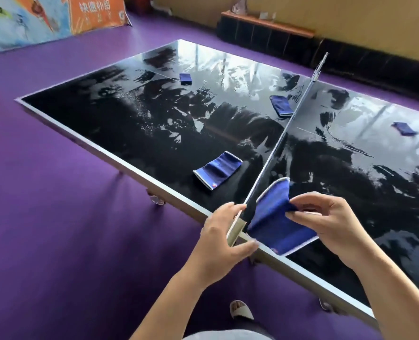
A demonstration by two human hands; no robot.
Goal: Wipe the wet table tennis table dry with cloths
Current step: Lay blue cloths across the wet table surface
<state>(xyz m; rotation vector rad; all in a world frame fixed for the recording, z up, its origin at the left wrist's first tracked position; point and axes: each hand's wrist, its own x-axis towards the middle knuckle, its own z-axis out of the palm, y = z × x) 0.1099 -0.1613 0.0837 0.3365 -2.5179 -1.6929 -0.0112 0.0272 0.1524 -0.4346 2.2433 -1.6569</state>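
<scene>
Head view: the right hand (326,217) is pinching a bunched fold of the cloth (277,222) just right of the net (280,143), at the net's near end. The cloth's lower part is lying on the table (120,133), just right of the net. The left hand (224,231) is curling thumb and fingers round the post (235,229) at that same end. That is making the right hand the one placed to wipe. The cloth is running lengthwise roughly alongside the net, and the wet half to the net's right is stretching away from the hand. The cloth is showing dark blue with a pale hem and a small red label, and it is crumpled. Spare cloths (218,169) are lying folded, three left of the net and one right. Water is glistening on both sides.
</scene>
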